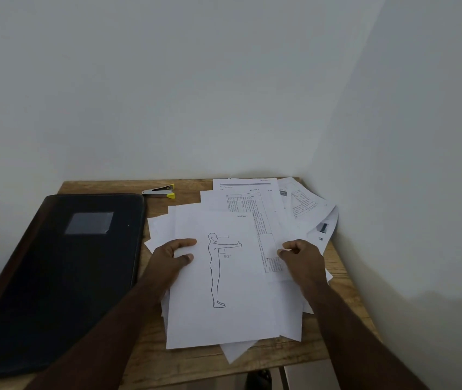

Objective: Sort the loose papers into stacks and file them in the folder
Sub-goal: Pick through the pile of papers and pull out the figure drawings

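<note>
A loose pile of white papers [246, 204] lies spread over the right half of the wooden table. On top is a sheet with a line drawing of a standing figure [218, 319] marked 90°. My left hand [172, 256] pinches this sheet's left edge, thumb on top. My right hand [301, 253] has its fingers curled at the right edge of the top sheets, over a page with a printed table. A closed black folder [55, 277] with a clear label pocket lies flat on the left, hanging over the table's left edge.
A small stapler with yellow ends [160, 190] sits at the back of the wooden table [190, 364], between folder and papers. White walls close off the back and the right side. The table's front edge runs just below the pile.
</note>
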